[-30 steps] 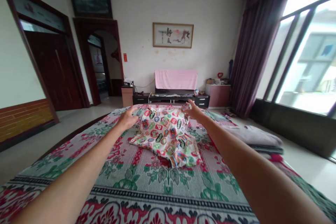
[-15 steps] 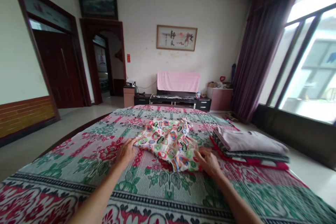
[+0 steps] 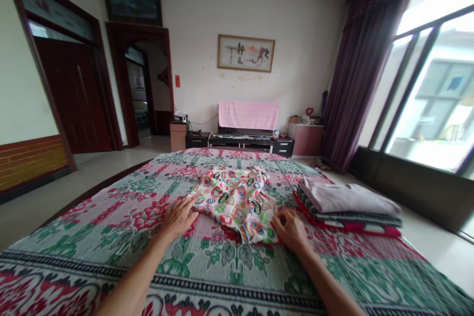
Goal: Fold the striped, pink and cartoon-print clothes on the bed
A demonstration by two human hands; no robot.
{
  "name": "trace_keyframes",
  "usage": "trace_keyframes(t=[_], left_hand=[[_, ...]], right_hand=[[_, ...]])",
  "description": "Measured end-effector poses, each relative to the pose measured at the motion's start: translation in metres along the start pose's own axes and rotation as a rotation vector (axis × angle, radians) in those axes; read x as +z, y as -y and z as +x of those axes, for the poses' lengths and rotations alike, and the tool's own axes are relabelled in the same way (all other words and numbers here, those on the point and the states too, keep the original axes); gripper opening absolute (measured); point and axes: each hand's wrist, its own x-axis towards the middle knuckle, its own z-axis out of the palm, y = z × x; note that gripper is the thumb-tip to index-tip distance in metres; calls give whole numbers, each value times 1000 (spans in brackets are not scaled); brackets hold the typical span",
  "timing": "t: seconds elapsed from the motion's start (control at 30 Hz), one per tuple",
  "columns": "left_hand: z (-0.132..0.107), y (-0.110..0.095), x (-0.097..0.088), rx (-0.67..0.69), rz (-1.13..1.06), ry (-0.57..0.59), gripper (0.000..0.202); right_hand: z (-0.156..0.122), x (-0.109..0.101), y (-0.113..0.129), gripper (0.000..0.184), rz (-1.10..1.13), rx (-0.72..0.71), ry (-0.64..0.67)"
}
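Note:
A white garment with a bright multicoloured print (image 3: 235, 202) lies spread and slightly rumpled on the flowered bedspread (image 3: 237, 269); its exact kind is unclear. At its left edge rests my left hand (image 3: 179, 217), fingers stretched out with the thumb apart, fingertips touching the cloth's side. My right hand (image 3: 292, 229) is at the lower right corner, fingers curled and thumb pressed in at the fabric's edge. Part of that corner is hidden behind the right fingers.
To the right lies a stack of folded clothes (image 3: 348, 202), a pale one on top of dark and red ones. Beyond the bed stands a low black cabinet (image 3: 198, 141) beside a screen draped with a pink towel (image 3: 248, 114). A purple curtain (image 3: 355, 74) hangs by the window.
My left hand has let go of the garment's left corner and its fingers have spread beside it. The right hand stays at its corner. The view has turned slightly right.

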Motion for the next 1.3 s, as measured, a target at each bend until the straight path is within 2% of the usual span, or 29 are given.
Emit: trace_keyframes(t=[0.1,0.2,0.4,0.47,0.53,0.7,0.77,0.83,0.97,1.07,1.17,1.3], left_hand=[[0,2,2,-8,-14,-18,41],[1,2,3,-8,-28,-55,38],[3,4,0,8,-115,-113,27],[4,4,0,15,-134,-124,27],[4,4,-1,9,-139,-137,28],[5,1,-4,-15,-88,-124,27],[6,0,-4,-32,-49,-127,27],[6,1,-3,-48,-31,-139,27],[7,5,1,-30,-71,-177,31],[6,11,4,-20,-82,-198,35],[6,15,6,-30,-67,-192,35],[5,16,6,-29,-55,-174,35]], right_hand=[[-1,0,0,29,-63,62,-28],[-1,2,-1,29,-107,72,3],[-1,4,-3,22,-45,-18,55],[-1,3,-1,22,35,-8,42],[0,0,4,25,153,65,-10],[7,-8,15,41,604,228,-222],[10,-11,16,43,779,279,-230],[12,-14,16,44,943,343,-157],[11,-20,15,44,1224,420,149],[7,-26,15,58,1345,430,344],[3,-34,18,76,1374,374,461],[4,-46,21,85,1251,259,607]])
